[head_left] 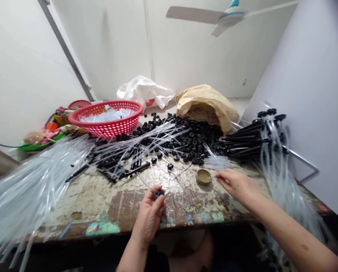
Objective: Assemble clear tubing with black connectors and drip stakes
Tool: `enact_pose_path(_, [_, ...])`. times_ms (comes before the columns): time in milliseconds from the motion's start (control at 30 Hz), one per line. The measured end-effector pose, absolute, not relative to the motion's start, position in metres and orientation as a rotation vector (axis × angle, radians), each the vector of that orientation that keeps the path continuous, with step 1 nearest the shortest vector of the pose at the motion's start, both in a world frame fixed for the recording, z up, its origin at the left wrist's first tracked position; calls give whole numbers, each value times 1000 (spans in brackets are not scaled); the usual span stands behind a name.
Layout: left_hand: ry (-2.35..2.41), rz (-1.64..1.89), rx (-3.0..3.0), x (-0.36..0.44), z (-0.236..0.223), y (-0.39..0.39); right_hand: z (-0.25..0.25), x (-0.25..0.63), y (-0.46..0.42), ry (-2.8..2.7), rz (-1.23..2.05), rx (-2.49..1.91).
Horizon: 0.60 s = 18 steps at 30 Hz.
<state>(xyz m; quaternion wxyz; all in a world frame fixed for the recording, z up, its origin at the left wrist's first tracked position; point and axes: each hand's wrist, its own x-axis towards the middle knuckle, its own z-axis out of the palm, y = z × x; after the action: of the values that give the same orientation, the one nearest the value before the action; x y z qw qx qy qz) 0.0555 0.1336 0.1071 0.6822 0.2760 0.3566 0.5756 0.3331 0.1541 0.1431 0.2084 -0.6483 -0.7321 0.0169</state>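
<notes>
Fingers of the left hand [149, 211] pinch a small black cap [159, 193], held just above the near part of the worktop [101, 192], close to its front edge. The right hand [237, 184] lies further right, fingers loosely together and stretched toward a thin clear tube [218, 163]; I cannot tell whether it grips the tube. Between the hands, nearer the right one, stands a small round dish [203, 176], whose contents cannot be made out.

Around the hands the scuffed, plastic-covered worktop is bare from the front edge back to the parts, and that is the only open room. Behind it a heap of black caps [191, 138] spreads across the middle, crossed by loose clear tubes [140, 145] and black stems [135, 168]. A thick sheaf of clear tubing [30, 185] overhangs the left edge and front corner. On the right, assembled black stakes [248, 141] with tubes attached reach to the right edge, their tubing hanging down over it.

At the back left a red plastic basket [108, 121] holds clear tubing pieces. A torn brown paper bag [205, 104] lies open toward the cap heap, with a white plastic bag [144, 90] beside it.
</notes>
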Motion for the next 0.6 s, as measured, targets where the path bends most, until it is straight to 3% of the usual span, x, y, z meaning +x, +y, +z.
enact_pose_path(300, [796,1274,591,55,107,135,147,333,160,-2108,-8,-1825])
enact_pose_path(600, [699,1262,481,51,111,133,156,314,147,-1783,643,-1699])
